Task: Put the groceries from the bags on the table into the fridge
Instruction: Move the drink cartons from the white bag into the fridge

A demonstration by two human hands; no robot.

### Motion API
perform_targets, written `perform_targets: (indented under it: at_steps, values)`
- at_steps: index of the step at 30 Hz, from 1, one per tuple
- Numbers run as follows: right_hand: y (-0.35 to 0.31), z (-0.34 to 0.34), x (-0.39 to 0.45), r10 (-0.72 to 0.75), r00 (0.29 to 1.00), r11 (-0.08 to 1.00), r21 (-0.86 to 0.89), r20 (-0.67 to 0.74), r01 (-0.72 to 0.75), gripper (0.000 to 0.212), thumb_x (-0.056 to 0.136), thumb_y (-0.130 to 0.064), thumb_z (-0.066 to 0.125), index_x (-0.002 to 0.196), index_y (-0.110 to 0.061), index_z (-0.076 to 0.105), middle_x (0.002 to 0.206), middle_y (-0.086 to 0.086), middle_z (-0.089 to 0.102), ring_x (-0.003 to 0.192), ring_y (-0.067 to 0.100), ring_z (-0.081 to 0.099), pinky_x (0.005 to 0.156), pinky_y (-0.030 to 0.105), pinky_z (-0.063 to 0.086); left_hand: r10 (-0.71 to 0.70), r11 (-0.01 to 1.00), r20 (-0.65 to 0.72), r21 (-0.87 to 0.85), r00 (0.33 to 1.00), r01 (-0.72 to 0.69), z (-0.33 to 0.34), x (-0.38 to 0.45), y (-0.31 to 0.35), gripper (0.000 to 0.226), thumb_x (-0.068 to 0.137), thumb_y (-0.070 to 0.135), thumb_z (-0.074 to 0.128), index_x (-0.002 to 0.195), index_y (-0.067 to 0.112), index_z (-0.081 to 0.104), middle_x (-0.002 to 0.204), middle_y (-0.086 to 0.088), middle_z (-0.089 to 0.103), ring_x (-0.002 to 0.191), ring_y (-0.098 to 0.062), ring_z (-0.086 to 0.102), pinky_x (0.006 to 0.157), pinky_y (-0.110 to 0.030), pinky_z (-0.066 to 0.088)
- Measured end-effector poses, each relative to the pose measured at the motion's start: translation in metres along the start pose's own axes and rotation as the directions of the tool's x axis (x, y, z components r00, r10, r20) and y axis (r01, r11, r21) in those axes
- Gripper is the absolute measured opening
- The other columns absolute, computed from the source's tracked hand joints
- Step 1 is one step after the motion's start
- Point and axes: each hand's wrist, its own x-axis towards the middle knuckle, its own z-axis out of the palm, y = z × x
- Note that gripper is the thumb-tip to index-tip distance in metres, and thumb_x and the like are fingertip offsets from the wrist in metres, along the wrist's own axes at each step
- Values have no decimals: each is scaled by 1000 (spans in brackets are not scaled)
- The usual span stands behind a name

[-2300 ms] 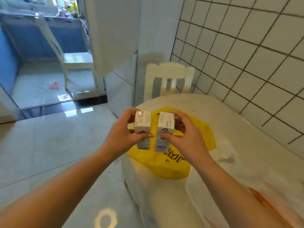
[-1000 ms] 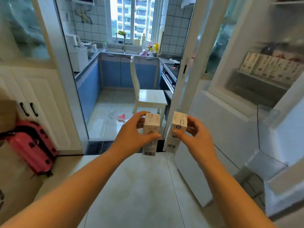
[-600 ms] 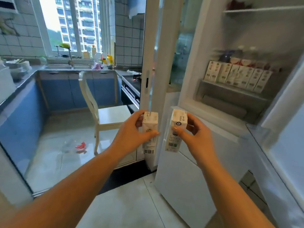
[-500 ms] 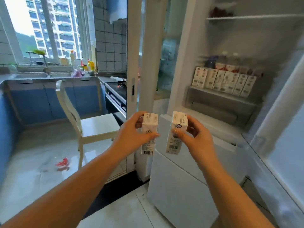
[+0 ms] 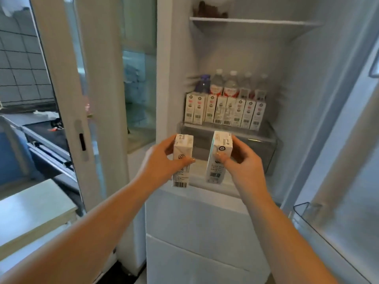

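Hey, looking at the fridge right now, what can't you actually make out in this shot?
- Print on the carton in the left hand and the carton in the right hand: head view, too small and blurred.
- Dark item on the top shelf: cut off by the upper edge.
- Bottles: lower parts hidden by the row of cartons.
- Fridge door contents: blurred, cut off at right.

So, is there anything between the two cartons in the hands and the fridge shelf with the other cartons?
Nothing visible. The fridge is open, and the left carton and right carton are held just before the shelf. The row of cartons leaves free space at its right end.
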Motion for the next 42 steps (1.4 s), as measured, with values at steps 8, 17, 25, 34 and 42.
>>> perform_targets:
  at_steps: [8, 17, 25, 34, 42]
  values:
    - [39, 16, 132, -5, 996, 998, 57, -92, 10, 56, 79, -17, 71, 131, -27, 53, 117, -14, 64, 108, -1, 58, 96, 33, 49, 74, 996, 24, -46, 997, -72, 40, 147, -27, 70, 70, 21, 79, 132, 28, 47, 106, 23, 61, 96, 7, 57, 90, -28, 51]
    - [66, 12, 240, -23, 985, 998, 57, -170, 34, 51, 80, -15, 70, 128, -26, 55, 110, -16, 66, 106, -1, 59, 94, 31, 49, 164, 983, -11, -77, 986, -164, 76, 264, -45, 61, 70, 22, 80, 108, 57, 47, 102, 31, 59, 106, 1, 57, 93, -38, 51]
    - [88, 7, 277, 18, 989, 1000, -19, -144, -20, 58, 79, -14, 71, 132, -28, 51, 118, -12, 63, 111, 4, 57, 97, 34, 48, 238, 971, 12, -33, 971, -238, 107, 298, -54, 63, 69, 27, 80, 116, 51, 46, 97, 36, 56, 98, 14, 54, 89, -22, 47]
    - [109, 5, 293, 18, 998, 998, -65, -59, -21, 54, 81, -17, 70, 130, -28, 51, 120, -11, 63, 110, 4, 57, 83, 15, 47, 220, 975, 30, 18, 975, -221, 118, 312, -67, 69, 73, 29, 78, 134, 33, 45, 119, 18, 60, 109, 0, 55, 90, -21, 46]
    - [121, -1, 300, 13, 999, 985, -175, 42, -5, 62, 81, -21, 70, 135, -34, 42, 120, -19, 57, 111, 0, 52, 89, 19, 44, 418, 748, 131, 512, 899, -422, 111, 313, -68, 73, 78, 45, 69, 141, 27, 37, 149, 6, 35, 138, -12, 27, 111, -28, 19]
